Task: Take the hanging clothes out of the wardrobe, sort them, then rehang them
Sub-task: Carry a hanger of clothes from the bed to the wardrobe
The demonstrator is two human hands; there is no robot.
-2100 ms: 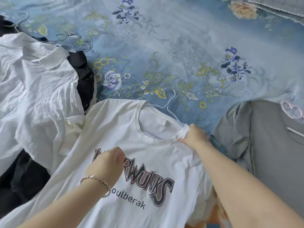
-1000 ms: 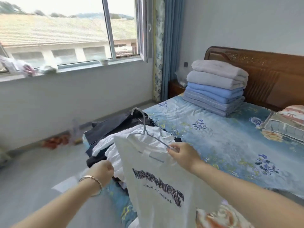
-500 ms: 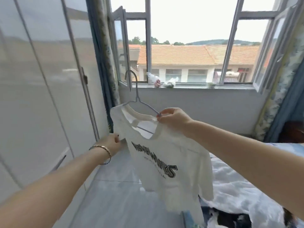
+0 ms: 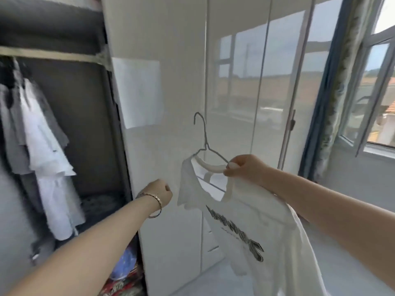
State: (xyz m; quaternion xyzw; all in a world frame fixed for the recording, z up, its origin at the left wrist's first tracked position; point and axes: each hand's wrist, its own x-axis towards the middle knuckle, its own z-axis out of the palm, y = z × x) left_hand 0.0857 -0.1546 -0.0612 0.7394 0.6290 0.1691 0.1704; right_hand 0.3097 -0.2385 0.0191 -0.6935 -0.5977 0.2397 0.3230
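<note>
A white T-shirt (image 4: 252,227) with black lettering hangs on a thin wire hanger (image 4: 204,137), held up in front of the glossy wardrobe doors. My right hand (image 4: 243,168) pinches the hanger's shoulder wire together with the shirt's collar. My left hand (image 4: 159,192), a bracelet on its wrist, is curled in a loose fist just left of the shirt and holds nothing. At the left the wardrobe (image 4: 89,116) stands open, with a rail (image 4: 53,55) across its top and white and grey clothes (image 4: 40,150) hanging from it.
Closed white wardrobe doors (image 4: 235,82) fill the middle, with a paper sheet (image 4: 139,92) stuck on one. A blue curtain (image 4: 322,99) and an open window (image 4: 376,97) are at the right. Folded colourful fabric (image 4: 124,272) lies in the wardrobe's bottom.
I lifted the T-shirt on its hanger off the bed and turned left past the window to face the wardrobe. My left hand has let go of the shirt's edge.
</note>
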